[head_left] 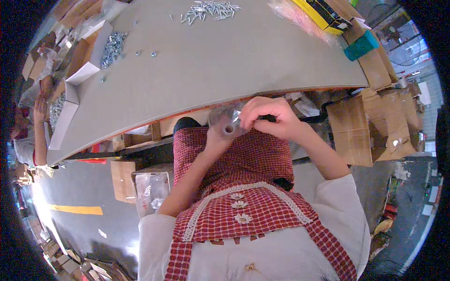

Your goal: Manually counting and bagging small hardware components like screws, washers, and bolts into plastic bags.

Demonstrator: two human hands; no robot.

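Over my lap, just below the table's front edge, my left hand (219, 140) is closed round a clear plastic bag (226, 114). A small round dark spot with a lighter rim shows at the top of that hand; what it is I cannot make out. My right hand (274, 117) pinches the bag's right side, thumb and forefinger bent together. The bag is crumpled, and whatever lies inside it is hidden by the fingers and glare.
On the grey table (225, 56) lie a pile of screws (211, 11) and a heap of nuts (112, 49). White boxes (65, 117) line the left edge, near another person's arm (41, 117). At right are a teal block (361, 46) and an open cardboard box (349, 126).
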